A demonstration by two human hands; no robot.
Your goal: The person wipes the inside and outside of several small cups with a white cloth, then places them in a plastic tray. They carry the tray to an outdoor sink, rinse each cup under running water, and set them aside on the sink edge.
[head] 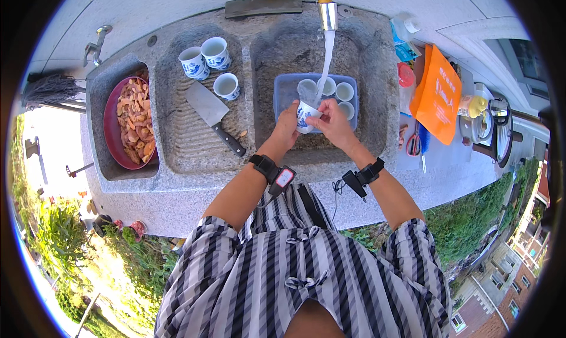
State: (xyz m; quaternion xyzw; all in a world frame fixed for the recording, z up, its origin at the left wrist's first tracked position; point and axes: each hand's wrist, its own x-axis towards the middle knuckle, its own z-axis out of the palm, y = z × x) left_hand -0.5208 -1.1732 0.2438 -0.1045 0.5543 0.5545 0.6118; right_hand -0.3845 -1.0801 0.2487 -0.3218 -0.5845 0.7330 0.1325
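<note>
Both hands hold a white cup with a blue pattern (305,118), tilted under the running tap (327,16). My left hand (286,125) grips the cup's left side. The fingers of my right hand (334,122) pinch its rim on the right. Water (328,55) streams down beside the cup's mouth. Below them sits a translucent blue plastic tub (281,80) in the right stone basin (376,95). Several white cups (344,92) stand inside this tub, partly hidden by my hands and the stream.
Left of the basin, a ridged stone washboard (190,139) bears a cleaver (214,114) and patterned cups (216,53). A red bowl (116,141) of cut orange-brown pieces fills the far-left basin. An orange bag (442,95), red-handled scissors (414,144) and bottles lie on the right.
</note>
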